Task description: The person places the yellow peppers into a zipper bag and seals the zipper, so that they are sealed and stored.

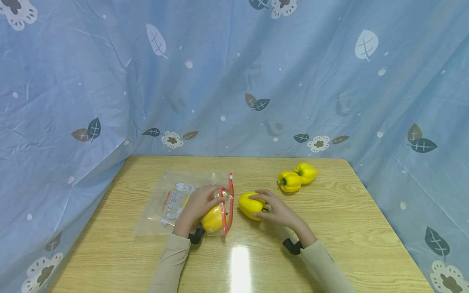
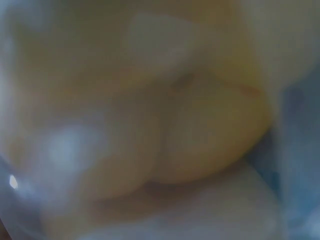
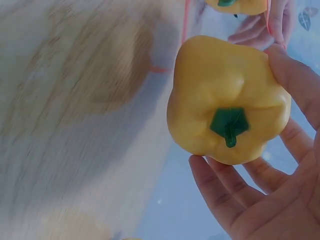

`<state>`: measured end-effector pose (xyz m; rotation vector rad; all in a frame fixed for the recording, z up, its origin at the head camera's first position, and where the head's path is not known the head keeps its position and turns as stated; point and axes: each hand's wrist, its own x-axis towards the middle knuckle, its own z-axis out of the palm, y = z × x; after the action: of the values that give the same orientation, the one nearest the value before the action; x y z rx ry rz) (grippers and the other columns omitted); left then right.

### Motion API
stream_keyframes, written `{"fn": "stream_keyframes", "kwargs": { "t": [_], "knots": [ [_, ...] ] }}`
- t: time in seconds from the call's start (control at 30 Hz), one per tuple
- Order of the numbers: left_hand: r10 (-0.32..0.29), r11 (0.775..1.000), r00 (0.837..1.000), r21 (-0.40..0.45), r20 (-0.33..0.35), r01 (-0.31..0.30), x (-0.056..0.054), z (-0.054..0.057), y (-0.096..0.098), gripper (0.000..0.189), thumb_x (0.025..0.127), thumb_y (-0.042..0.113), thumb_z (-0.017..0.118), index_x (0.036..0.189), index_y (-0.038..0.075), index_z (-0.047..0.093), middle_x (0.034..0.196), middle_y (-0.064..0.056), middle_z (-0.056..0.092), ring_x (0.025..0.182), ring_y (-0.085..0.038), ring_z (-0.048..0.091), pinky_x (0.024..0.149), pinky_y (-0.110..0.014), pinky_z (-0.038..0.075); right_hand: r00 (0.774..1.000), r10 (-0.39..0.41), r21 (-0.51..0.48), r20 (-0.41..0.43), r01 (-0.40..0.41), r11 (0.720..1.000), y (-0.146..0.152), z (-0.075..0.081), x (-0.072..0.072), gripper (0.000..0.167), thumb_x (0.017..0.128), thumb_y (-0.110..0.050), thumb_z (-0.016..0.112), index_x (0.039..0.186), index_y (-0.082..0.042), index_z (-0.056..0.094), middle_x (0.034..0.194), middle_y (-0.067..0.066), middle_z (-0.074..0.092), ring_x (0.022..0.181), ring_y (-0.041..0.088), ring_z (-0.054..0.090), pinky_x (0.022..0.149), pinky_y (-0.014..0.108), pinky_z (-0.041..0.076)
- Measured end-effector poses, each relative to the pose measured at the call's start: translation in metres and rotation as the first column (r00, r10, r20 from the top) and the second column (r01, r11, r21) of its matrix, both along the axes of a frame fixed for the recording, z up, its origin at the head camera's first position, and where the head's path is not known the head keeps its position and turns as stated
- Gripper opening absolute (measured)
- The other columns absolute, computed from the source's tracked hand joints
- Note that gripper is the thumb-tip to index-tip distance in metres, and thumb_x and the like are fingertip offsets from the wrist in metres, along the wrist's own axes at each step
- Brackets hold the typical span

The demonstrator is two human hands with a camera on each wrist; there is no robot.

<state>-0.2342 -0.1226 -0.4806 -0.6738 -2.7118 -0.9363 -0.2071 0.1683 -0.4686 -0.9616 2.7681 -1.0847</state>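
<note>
We've got our right hand (image 1: pixel 276 209), fingers clamped round a yellow bell pepper (image 1: pixel 251 206), stem end toward our palm, and at nine o'clock, just beside it, the zip bag (image 1: pixel 176 201), its mouth pinched by our left hand (image 1: pixel 198 204)!

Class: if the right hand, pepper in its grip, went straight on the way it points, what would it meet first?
The right hand would probably meet the red rim of the bag, left of its pepper, though height is unclear.

Yellow pepper (image 3: pixel 227 95); red-edged bag (image 1: pixel 157 199), print (image 1: pixel 176 203) perhaps bluish; blue leaf-patterned curtain (image 1: pixel 220 61).
</note>
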Motion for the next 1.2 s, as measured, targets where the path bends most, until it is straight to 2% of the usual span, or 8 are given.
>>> {"fn": "stream_keyframes", "kwargs": {
  "t": [0.1,0.3,0.57,0.9,1.2],
  "knots": [
    [-0.001,1.0,1.0,0.004,0.006,0.001,0.0,0.0,0.0,0.042,0.084,0.04,0.066,0.121,0.023,0.061,0.106,0.003,0.065,0.09,-0.017,0.058,0.088,-0.041,0.047,1.0,0.013,0.0,-0.001,-0.013,1.0,-0.005,0.002,-0.001,0.052,0.082,-0.035,0.07,0.128,-0.02,0.054,0.139,0.015,0.042,0.125,0.033,0.043,0.097,0.051,0.042],
    [0.009,1.0,1.0,-0.008,0.014,-0.009,0.001,0.002,-0.001,0.043,0.084,0.044,0.065,0.121,0.022,0.062,0.119,0.0,0.063,0.109,-0.023,0.058,0.096,-0.043,0.044,1.0,0.022,-0.004,0.019,-0.022,1.0,-0.015,0.005,-0.002,0.051,0.082,-0.033,0.07,0.129,-0.02,0.054,0.14,0.014,0.041,0.125,0.034,0.043,0.097,0.051,0.042],
    [0.011,1.0,1.0,-0.009,-0.001,-0.011,0.001,0.003,0.0,0.041,0.084,0.044,0.064,0.119,0.024,0.062,0.12,0.002,0.062,0.112,-0.023,0.057,0.097,-0.043,0.044,1.0,0.026,-0.014,0.016,-0.026,1.0,-0.026,0.002,-0.006,0.051,0.082,-0.032,0.07,0.129,-0.02,0.054,0.14,0.017,0.04,0.126,0.034,0.041,0.098,0.051,0.041],
    [0.023,1.0,1.0,-0.004,0.014,-0.023,0.002,0.003,0.001,0.042,0.083,0.048,0.063,0.118,0.026,0.062,0.121,0.002,0.062,0.113,-0.023,0.056,0.097,-0.045,0.043,0.999,0.053,-0.038,0.009,-0.052,0.998,-0.038,-0.004,-0.008,0.049,0.083,-0.029,0.07,0.128,-0.02,0.054,0.141,0.017,0.039,0.128,0.034,0.039,0.099,0.052,0.04],
    [0.018,0.999,1.0,-0.029,0.001,-0.018,0.001,-0.002,0.001,0.051,0.083,0.057,0.057,0.121,0.024,0.061,0.12,0.0,0.063,0.109,-0.025,0.057,0.094,-0.045,0.045,0.999,0.053,-0.01,0.003,-0.053,0.999,-0.044,-0.008,-0.011,0.049,0.083,-0.032,0.069,0.128,-0.021,0.053,0.142,0.016,0.038,0.128,0.032,0.039,0.099,0.051,0.04]
  ]
}}
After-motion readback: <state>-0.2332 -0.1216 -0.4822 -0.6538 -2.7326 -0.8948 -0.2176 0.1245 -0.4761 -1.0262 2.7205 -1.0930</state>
